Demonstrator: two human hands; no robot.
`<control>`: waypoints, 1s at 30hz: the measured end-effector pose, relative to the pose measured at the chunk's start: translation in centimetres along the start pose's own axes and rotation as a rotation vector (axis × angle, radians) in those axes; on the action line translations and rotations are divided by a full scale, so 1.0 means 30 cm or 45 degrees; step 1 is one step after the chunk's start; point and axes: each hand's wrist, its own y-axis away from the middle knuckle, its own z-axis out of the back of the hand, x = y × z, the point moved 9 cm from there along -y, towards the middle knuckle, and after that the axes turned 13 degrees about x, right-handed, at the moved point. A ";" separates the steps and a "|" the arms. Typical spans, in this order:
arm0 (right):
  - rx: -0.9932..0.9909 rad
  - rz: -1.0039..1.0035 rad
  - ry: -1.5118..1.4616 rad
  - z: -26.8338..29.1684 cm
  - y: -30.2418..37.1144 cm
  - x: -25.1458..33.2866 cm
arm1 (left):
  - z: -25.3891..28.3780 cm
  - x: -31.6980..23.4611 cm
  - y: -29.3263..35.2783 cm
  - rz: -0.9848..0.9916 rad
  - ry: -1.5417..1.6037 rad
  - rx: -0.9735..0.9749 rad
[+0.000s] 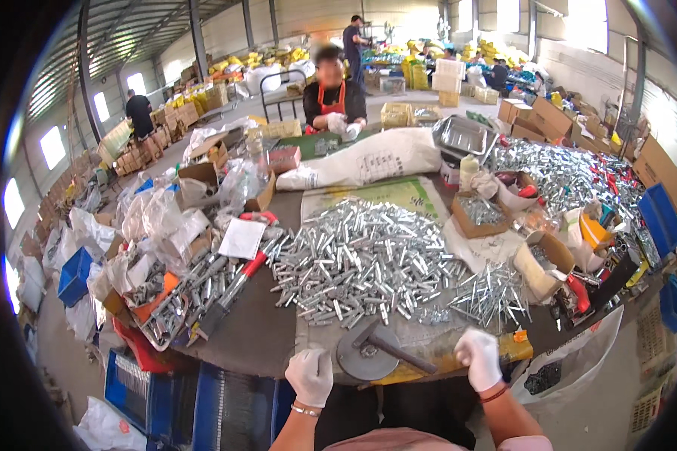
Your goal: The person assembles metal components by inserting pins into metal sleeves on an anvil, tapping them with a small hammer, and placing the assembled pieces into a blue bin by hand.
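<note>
Both hands are in white gloves and stand near the near edge of the table (257, 328). The left hand (311, 379) is just beside the round grey disc (359, 366), on its left side. Its grip is closed, with the fingers curled inward; whether some small piece is inside, I cannot tell. The right hand (479, 360) is raised over the near edge, beside the yellow strip (508, 349). Its grip is also closed, the fingers folded and pressed together like a fist, and again I cannot tell what is inside.

Between the two hands, the hammer (400, 353) lies with its head on the disc, while its handle goes past the rim toward the right hand and ends apart from it. Behind the disc, a wide heap of silver metal sleeves (365, 259) covers the middle of the table. To its right, nearer to the right hand, lies a smaller heap of thin metal rods (493, 293).
</note>
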 end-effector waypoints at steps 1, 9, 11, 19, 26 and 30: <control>-0.030 0.005 -0.012 0.029 0.005 0.052 | 0.015 -0.001 0.000 -0.019 0.022 -0.004; 1.426 1.247 0.950 0.599 0.712 0.137 | 0.007 -0.064 -0.072 -0.032 0.104 0.049; 2.214 1.566 0.889 0.443 0.873 0.263 | 0.019 -0.028 -0.036 -0.005 0.091 0.028; 2.281 1.010 0.115 -0.341 0.711 0.877 | 0.033 -0.075 -0.061 -0.037 0.074 -0.015; 2.252 0.949 -0.119 -0.374 0.656 0.814 | 0.027 -0.057 -0.047 -0.032 0.030 -0.008; 2.232 1.060 -0.082 -0.367 0.671 0.802 | 0.024 -0.055 -0.050 -0.038 0.022 0.013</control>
